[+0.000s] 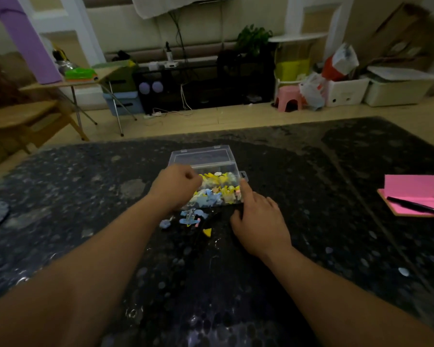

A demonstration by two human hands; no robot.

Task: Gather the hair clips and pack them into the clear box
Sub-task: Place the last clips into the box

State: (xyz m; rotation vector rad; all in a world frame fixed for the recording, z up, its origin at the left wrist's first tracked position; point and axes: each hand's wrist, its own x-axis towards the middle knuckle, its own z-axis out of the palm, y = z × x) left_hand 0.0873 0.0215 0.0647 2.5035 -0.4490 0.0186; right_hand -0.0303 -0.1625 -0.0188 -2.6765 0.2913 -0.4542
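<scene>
Left hand (178, 186) curls over the clear box (201, 156), grip unclear; right hand (258, 219) spread, bracing it. Centre-frame hair clips (191, 217) look light, slippery: pinch edges.

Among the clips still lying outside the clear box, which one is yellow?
The small yellow hair clip, lying apart and nearest the person. The other loose hair clips, clustered just beyond it towards the box, are mostly blue.

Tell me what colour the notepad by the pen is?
The notepad is pink; the head view shows it best.
</scene>
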